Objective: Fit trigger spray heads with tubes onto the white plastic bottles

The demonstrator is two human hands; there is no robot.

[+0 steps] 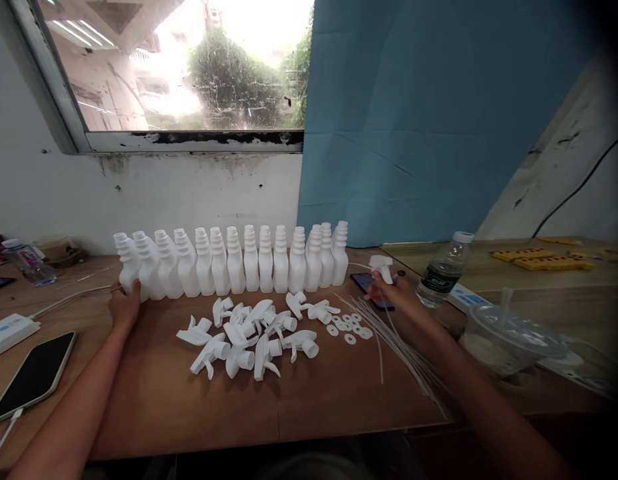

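Note:
A row of white plastic spray bottles (250, 260) without tops stands along the back of the brown table. At its left end my left hand (125, 305) grips the lower part of the end bottle (130, 267), thumb against its front. Past the row's right end, my right hand (389, 292) is closed on a white trigger sprayer head (381, 265); a thin tube appears to hang below it. In front of the bottles lies a loose pile of white trigger sprayer heads (240, 333). Small white ring washers (349, 339) and a bundle of thin clear tubes (406, 357) lie to its right.
A phone (33, 373) on a cable and a white power strip (11, 333) lie at left. Under my right hand is a dark phone (361, 283). Farther right stand a water bottle (441, 273) and a lidded clear plastic bowl (511, 340). Behind are a wall and window.

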